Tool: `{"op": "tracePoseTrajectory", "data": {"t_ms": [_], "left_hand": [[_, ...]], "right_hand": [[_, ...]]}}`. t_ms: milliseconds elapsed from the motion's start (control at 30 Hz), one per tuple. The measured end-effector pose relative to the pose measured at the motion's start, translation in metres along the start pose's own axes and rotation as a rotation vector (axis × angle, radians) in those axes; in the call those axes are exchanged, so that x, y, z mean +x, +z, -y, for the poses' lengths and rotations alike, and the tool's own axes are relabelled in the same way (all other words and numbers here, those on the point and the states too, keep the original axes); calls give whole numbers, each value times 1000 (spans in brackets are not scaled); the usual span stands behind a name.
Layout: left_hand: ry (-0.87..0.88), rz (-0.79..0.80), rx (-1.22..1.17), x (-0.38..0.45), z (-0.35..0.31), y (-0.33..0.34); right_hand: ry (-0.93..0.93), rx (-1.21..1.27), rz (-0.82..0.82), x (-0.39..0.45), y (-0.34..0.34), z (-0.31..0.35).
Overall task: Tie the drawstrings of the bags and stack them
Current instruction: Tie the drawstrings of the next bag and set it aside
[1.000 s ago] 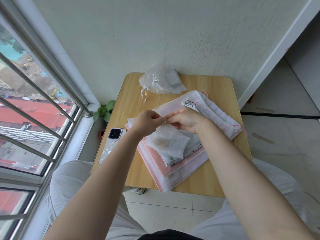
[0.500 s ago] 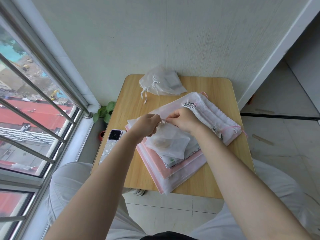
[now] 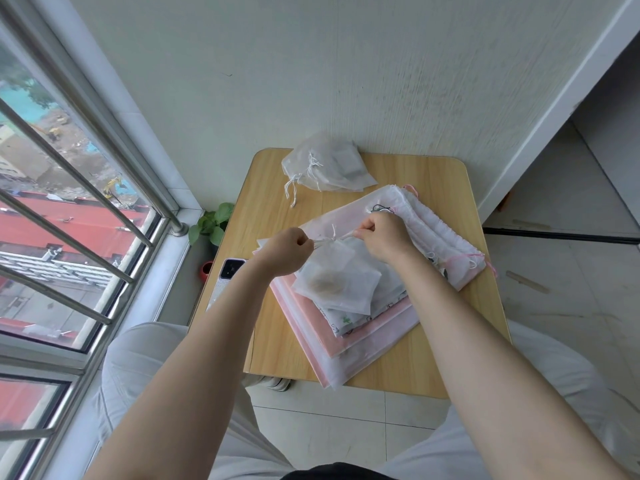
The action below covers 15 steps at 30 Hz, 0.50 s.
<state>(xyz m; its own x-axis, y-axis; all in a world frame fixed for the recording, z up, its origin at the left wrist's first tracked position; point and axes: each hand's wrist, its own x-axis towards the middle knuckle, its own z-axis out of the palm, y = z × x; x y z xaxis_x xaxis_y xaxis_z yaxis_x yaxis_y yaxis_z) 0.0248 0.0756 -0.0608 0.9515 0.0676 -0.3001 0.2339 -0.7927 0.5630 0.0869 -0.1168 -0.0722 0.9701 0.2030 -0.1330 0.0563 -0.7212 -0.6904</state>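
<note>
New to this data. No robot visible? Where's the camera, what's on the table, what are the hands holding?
No robot here: a person works with bare hands. The single view comes from a wide-angle camera worn on the head, looking forward and down, so the forearms enter from the bottom of the picture.

The left hand and right hand each pinch an end of a white drawstring and hold it stretched between them, at the mouth of a small white bag. That bag lies on top of a pile of flat bags, pink and white, on a small wooden table.

At the table's far edge is a heap of small translucent bags, their strings loose. A phone lies at the table's left edge, towards the window.
</note>
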Motion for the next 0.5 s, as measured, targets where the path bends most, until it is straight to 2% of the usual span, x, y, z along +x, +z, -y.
{"op": "tracePoseTrajectory", "data": {"t_ms": [100,200,267,333,433,500], "left_hand": [[11,-101,-86,5,-1,-3],[25,-46,-214,7,-7,-11],[55,50,-83,11,-10,-13],[45,67,9,19,-12,-10],[12,-61,-121,32,-11,-7],[-43,-154,-324,41,-9,-9]], "right_hand": [[-19,44,40,2,-5,2],[-31,109,84,3,-14,7],[-39,148,86,5,-17,12],[-52,181,69,9,-20,16],[-52,305,43,14,-24,15],[-3,342,113,19,-30,11]]}}
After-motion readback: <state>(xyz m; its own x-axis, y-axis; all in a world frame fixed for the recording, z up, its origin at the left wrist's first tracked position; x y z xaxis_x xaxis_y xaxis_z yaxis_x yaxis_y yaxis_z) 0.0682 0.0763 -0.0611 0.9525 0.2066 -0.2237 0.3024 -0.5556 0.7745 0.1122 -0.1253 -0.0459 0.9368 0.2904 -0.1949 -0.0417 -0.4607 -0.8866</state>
